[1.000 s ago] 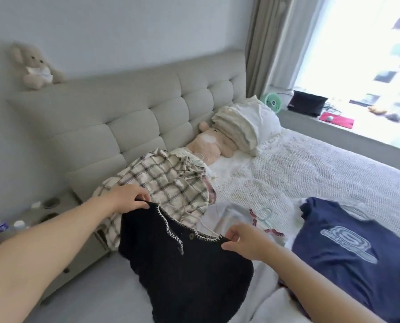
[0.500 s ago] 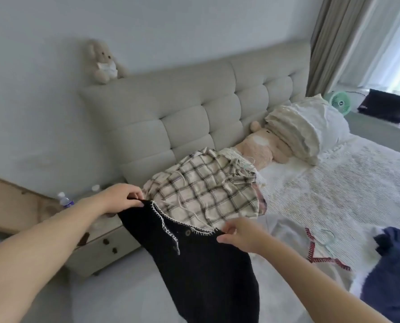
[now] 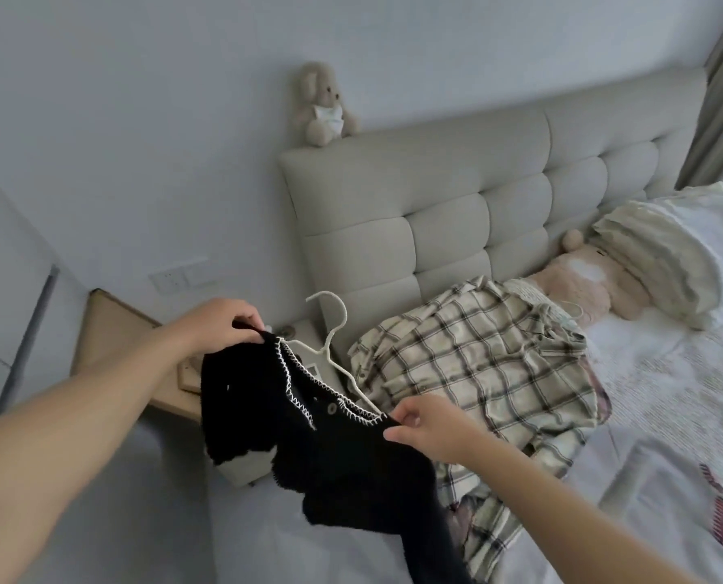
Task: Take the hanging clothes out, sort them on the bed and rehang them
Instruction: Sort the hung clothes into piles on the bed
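- Left hand (image 3: 220, 326): fingers clenched on one shoulder of the black fuzzy knit cardigan with white blanket-stitch trim (image 3: 309, 427), at the upper left end of its neckline.
- Right hand (image 3: 429, 427): thumb and fingers pinch the opposite shoulder of the same cardigan, at the lower right end of the neckline.
- The cardigan is held up between the two hands, over the near edge of the bed with the white textured cover (image 3: 667, 398); its body and one sleeve hang down below the hands.
- A slim white wire-shaped clothes hanger (image 3: 330, 330) sits inside the cardigan's neckline; its hook stands out above the trim and its arms run under the knit towards each hand.
- A cream-and-grey plaid shirt (image 3: 477, 373) lies crumpled on the bed just behind the cardigan, near the beige tufted upholstered headboard (image 3: 456, 212).
- A pale pink plush toy (image 3: 583, 284) lies against a stack of white pillows (image 3: 667, 255).
- A beige plush rabbit (image 3: 321, 105) sits on top of the headboard.
- A light wooden bedside cabinet (image 3: 115, 330) stands beside the bed, partly hidden by the left forearm.
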